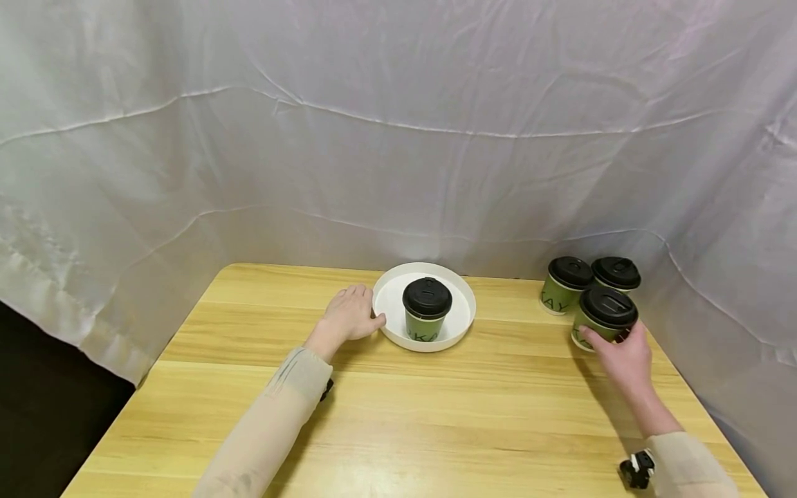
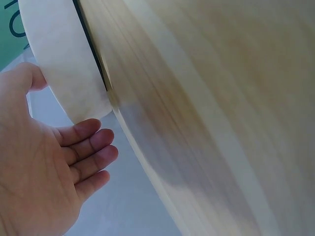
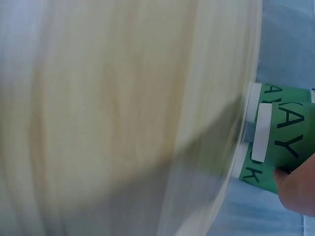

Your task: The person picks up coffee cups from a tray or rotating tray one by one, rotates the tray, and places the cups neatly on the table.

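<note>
One lidded green cup stood upright on the white tray, and out on the right was the main action: the right hand gripped the front cup, thumb and fingers about its side, right beside the back-left cup and the back-right cup! Whether its base touched the wooden table could not be told. Over at the tray's rim, the left hand rested, fingers loosely extended, nothing clasped. Good handling called for a firm, gentle squeeze, since the wall could buckle, a level carry clear of both neighbours, and a light left touch steadying the tray.
</note>
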`<state>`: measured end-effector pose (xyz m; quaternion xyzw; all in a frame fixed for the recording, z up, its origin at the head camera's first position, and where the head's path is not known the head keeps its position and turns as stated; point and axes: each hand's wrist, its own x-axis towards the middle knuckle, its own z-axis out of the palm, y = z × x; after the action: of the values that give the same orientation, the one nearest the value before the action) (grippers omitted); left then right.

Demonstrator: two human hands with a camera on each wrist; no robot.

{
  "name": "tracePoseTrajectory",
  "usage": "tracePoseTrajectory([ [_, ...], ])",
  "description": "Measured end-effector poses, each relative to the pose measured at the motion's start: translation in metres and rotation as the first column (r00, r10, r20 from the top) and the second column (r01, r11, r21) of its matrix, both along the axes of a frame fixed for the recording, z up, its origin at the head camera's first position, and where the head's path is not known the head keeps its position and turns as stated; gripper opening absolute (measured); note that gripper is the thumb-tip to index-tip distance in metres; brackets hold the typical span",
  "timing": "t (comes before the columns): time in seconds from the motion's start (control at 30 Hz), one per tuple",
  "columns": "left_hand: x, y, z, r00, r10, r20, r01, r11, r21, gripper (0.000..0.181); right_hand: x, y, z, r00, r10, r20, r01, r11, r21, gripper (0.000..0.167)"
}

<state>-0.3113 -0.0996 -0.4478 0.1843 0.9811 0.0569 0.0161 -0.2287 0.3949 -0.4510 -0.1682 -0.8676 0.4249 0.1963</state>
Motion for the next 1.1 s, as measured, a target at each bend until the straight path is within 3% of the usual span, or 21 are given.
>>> tracePoseTrajectory([
  [0.4, 0.000, 0.001, -0.001, 1.000, -0.002, -0.012, 0.002, 1.000, 0.015, 0.071, -0.004, 0.024, -0.007, 0.999, -0.021, 0.032, 0.021, 1.000, 0.023, 0.089],
  [1.1, -0.001, 0.001, -0.002, 1.000, -0.002, -0.003, 0.002, 1.000, 0.012, 0.072, -0.003, 0.040, -0.010, 0.995, -0.085, 0.057, 0.088, 0.996, -0.035, 0.093],
])
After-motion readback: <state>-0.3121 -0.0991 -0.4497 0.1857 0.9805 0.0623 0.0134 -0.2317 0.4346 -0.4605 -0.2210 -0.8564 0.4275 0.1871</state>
